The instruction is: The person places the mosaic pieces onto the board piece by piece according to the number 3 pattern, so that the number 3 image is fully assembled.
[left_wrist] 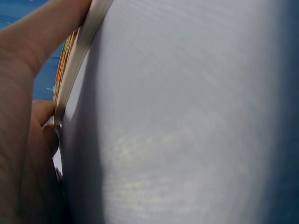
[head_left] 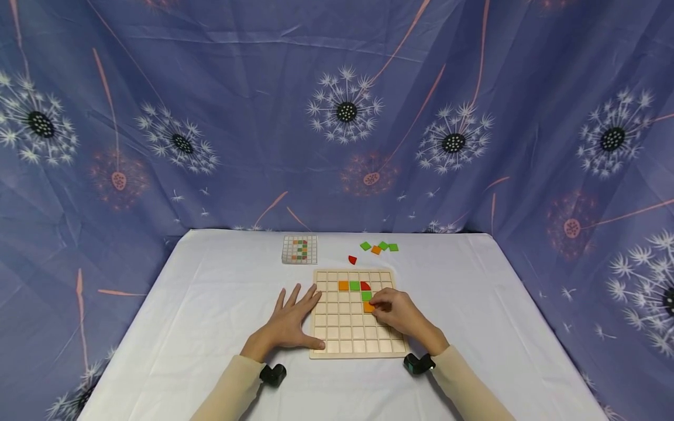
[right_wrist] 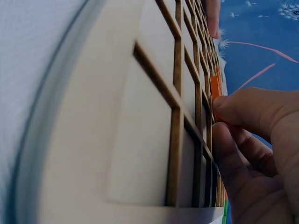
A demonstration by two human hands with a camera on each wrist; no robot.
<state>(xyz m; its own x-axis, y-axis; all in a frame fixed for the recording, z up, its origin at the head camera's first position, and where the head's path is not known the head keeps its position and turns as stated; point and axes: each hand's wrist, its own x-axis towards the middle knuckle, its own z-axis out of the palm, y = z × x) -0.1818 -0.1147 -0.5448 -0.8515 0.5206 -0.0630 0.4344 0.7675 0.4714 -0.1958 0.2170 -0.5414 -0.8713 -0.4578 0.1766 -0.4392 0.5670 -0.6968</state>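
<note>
A wooden grid board (head_left: 342, 336) lies flat on the table. In its cells sit an orange square tile (head_left: 344, 286), a green square tile (head_left: 355, 286), a red quarter-circle tile (head_left: 365, 286) and a second green square tile (head_left: 367, 296). Below these, my right hand (head_left: 400, 313) pinches another orange square tile (head_left: 368, 307) at its right edge, over a cell. The right wrist view shows thumb and fingertips at this orange tile (right_wrist: 215, 88). My left hand (head_left: 288, 324) has its fingers spread, with thumb and fingertips on the board's left side.
Behind the board lies a small pattern card (head_left: 286, 257) with a coloured grid. A loose red quarter-circle tile (head_left: 352, 259), several green tiles (head_left: 393, 247) and a loose orange tile (head_left: 376, 250) lie at the back. A blue dandelion-print curtain (head_left: 253, 117) hangs behind the white-covered table (head_left: 210, 304).
</note>
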